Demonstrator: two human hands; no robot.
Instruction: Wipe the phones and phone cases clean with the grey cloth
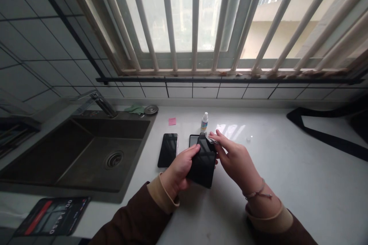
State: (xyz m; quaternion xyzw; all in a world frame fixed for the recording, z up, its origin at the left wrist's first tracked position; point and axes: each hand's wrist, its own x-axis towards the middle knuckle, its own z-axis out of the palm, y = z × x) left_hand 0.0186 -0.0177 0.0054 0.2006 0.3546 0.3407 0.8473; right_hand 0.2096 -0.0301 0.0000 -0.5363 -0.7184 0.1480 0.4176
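Fingers (pixel 192 152) of the left hand (pixel 177 172) clenched around the side of a black smartphone (pixel 203 166), held tilted over the counter, with no telling whether its lower edge touches. Right hand (pixel 237 160) close beside it, fingertips (pixel 216 134) pinching a small white cloth (pixel 212 138) against the phone's top corner; right thumb hidden behind the hand, and most of the cloth's folds hard to make out. Just left of the held phone, a second black smartphone (pixel 168 150) lying flat on the white counter (pixel 290 183). Directly behind the held phone, a dark flat device (pixel 193 139), mostly hidden, its kind unclear. Just beyond the cloth, a small spray bottle (pixel 204 121) standing upright, its label too small to read. Farther left, a pink sticky note (pixel 172 121). Well to the left, a dark sink (pixel 100 153) beneath a metal faucet (pixel 105 104), with a green rag (pixel 134 109) beside a round drain cover (pixel 151 109). At right, a black strap (pixel 324 134) running off the frame. At lower left, a printed card (pixel 53 216), cut off by shadow and angle, its small print unreadable.
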